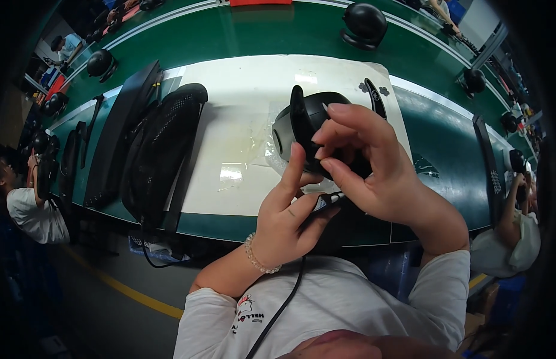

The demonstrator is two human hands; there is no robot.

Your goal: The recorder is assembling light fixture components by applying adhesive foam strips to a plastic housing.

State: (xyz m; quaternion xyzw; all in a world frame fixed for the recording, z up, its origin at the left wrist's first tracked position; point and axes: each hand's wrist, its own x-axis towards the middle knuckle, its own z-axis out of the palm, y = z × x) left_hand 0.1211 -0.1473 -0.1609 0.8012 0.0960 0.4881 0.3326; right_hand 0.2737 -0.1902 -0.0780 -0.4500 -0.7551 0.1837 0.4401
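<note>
A black rounded shell [282, 134] with a greyish side and a curved black strip [299, 116] lies on the white sheet, partly behind my hands. My right hand [374, 161] is held above it, fingers curled and thumb drawn in toward the fingertips. Anything pinched there is too small or hidden to make out. Lower down, my left hand [287, 218] closes around a small dark device [323, 203] with a pale end, its index finger pointing up toward the right hand. A black cable [288, 299] runs down from near the left hand across my shirt.
The white sheet [230, 78] covers part of the green bench. To the left lie a black mesh bag [164, 149] and a long black case [122, 131]. A curved black piece [377, 99] rests behind my right hand. Black round units [365, 25] stand farther back; people sit on both sides.
</note>
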